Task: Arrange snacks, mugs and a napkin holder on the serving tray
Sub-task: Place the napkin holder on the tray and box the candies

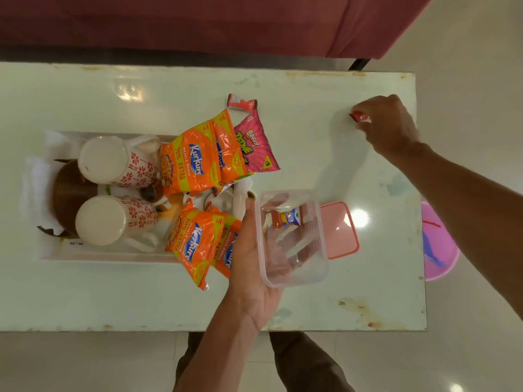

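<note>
A white serving tray (107,257) lies on the left of the table. On it stand two upturned white mugs with red flowers (103,159) (100,220), a brown napkin holder (68,199) with white napkins, and several orange snack packets (192,162) (195,244). A pink snack packet (254,145) leans off the tray's far right corner. My left hand (252,267) holds a clear plastic box (291,239) with one small sachet (285,217) inside. My right hand (387,123) is at the far right, fingers pinched on a small red sachet (358,116).
A small red sachet (240,102) lies on the table beyond the packets. A pink lid (341,230) lies right of the box. A pink bin (437,241) stands off the table's right edge. A maroon sofa (198,21) runs along the far side.
</note>
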